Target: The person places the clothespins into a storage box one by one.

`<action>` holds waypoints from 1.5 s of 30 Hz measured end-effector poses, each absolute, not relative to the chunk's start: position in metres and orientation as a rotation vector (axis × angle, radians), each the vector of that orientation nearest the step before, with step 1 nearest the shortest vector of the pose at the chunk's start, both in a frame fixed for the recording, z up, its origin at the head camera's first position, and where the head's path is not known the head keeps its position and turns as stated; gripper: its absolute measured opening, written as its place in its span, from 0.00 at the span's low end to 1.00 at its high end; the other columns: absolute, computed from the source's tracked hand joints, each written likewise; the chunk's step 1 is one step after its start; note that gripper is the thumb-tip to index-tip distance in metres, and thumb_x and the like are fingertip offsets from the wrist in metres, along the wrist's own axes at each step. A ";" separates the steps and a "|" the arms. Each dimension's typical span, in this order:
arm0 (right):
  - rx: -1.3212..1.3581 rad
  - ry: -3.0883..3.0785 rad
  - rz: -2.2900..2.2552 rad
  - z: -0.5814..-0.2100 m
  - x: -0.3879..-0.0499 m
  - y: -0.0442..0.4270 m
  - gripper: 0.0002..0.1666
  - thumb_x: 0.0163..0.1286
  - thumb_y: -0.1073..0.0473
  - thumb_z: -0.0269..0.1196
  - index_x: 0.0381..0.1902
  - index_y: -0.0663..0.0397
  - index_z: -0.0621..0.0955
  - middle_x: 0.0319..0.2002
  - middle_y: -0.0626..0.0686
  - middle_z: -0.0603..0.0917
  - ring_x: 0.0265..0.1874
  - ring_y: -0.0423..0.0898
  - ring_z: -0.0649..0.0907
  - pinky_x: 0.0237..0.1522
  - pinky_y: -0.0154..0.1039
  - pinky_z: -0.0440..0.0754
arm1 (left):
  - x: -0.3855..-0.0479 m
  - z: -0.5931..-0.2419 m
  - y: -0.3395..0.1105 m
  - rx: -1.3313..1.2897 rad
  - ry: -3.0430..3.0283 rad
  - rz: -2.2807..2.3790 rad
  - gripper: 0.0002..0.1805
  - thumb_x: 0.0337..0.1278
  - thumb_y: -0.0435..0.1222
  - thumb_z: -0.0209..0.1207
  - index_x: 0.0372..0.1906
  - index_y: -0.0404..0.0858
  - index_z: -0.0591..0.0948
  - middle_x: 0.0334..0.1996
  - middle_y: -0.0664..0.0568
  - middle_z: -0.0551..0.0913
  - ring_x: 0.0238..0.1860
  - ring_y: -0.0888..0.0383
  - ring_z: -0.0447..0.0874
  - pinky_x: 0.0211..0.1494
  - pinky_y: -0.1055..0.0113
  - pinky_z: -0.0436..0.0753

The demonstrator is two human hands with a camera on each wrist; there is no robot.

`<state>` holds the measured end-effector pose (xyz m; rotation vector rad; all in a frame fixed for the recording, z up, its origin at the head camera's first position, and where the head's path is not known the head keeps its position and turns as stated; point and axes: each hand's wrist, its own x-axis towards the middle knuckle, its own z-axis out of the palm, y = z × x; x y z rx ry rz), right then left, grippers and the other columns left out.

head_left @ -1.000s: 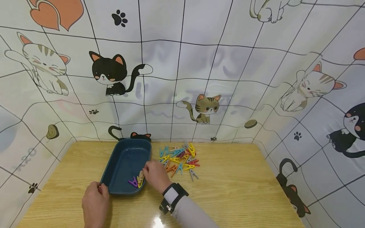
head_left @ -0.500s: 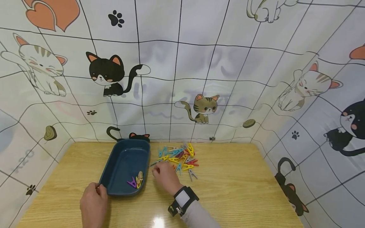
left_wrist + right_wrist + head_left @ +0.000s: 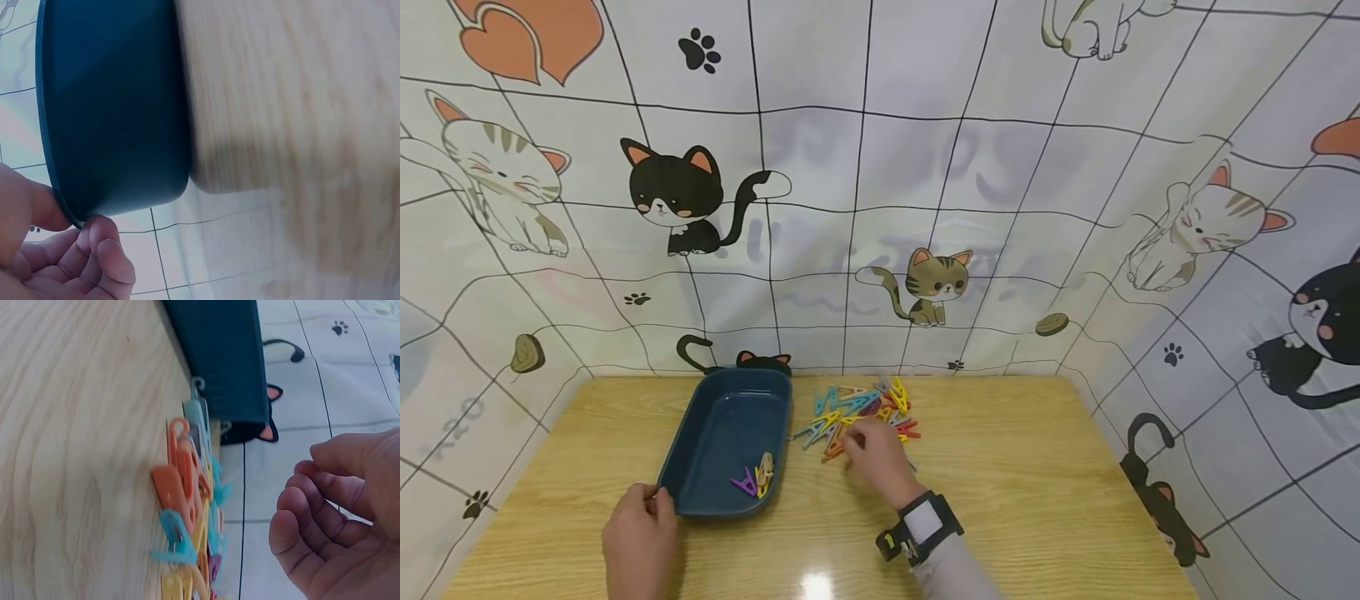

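Note:
A dark blue tray (image 3: 724, 429) sits on the table, and my left hand (image 3: 642, 533) pinches its rim at the near left corner. In the left wrist view, the thumb and curled fingers (image 3: 115, 261) meet at the tray's rim (image 3: 45, 125). Inside the tray's near right corner lie a purple clothespin (image 3: 746, 482), a yellow clothespin (image 3: 761, 485) and a wooden-coloured clothespin (image 3: 766, 467). My right hand (image 3: 880, 461) is over the near side of a clothespin pile (image 3: 827, 419). Its fingers hang loosely bent with nothing between them, apart from an orange clothespin (image 3: 175, 487) in the right wrist view.
The pile holds several clothespins in blue, yellow, orange, red and grey, just right of the tray. Bare wooden tabletop (image 3: 1015, 467) extends to the right. A white cat-print sheet (image 3: 820, 167) stands behind the table and along both sides.
My right hand has moved right, from the tray's right edge to the pile. Blue-grey clothespins now lie farther left, close to the tray. The left hand keeps its hold on the rim.

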<state>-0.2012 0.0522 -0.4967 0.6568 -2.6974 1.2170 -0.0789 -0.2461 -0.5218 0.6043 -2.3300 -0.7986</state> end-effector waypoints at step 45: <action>0.206 -2.837 1.026 -0.534 -0.202 0.138 0.04 0.64 0.67 0.68 0.29 0.56 0.86 0.27 0.47 0.81 0.27 0.41 0.75 0.30 0.36 0.75 | -0.073 -0.518 -0.251 0.658 -2.378 -0.843 0.10 0.64 0.27 0.59 0.26 0.31 0.78 0.16 0.48 0.76 0.16 0.57 0.69 0.22 0.62 0.67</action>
